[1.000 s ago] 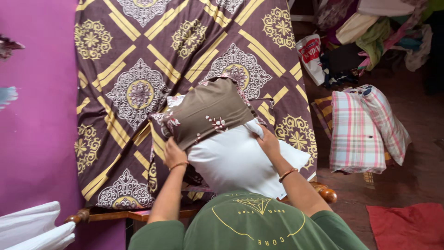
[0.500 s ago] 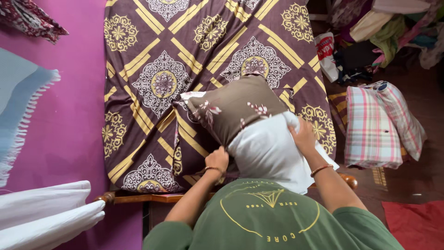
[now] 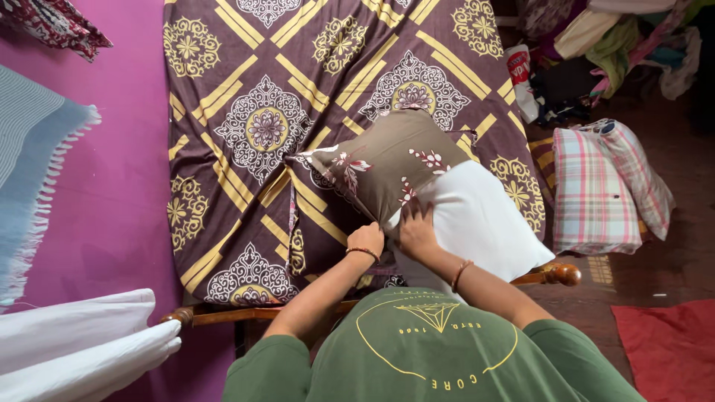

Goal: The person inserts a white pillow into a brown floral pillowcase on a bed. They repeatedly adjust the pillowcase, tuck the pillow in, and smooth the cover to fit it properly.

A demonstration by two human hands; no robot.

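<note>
Brown pillowcase (image 3: 387, 167) half-covers white pillow (image 3: 477, 223), plaid pillows (image 3: 596, 193) nearby.

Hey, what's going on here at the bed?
A person in a green shirt leans over a bed covered by a brown and yellow patterned sheet. Both hands meet at the open edge of a brown floral pillowcase: left hand, right hand. The case covers only part of the white pillow. A plaid pillow lies on the floor.

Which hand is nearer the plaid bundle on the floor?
Right. The right hand rests on the white pillow at the brown pillowcase opening, toward the plaid bundle; the left hand grips the pillowcase edge, farther away.
</note>
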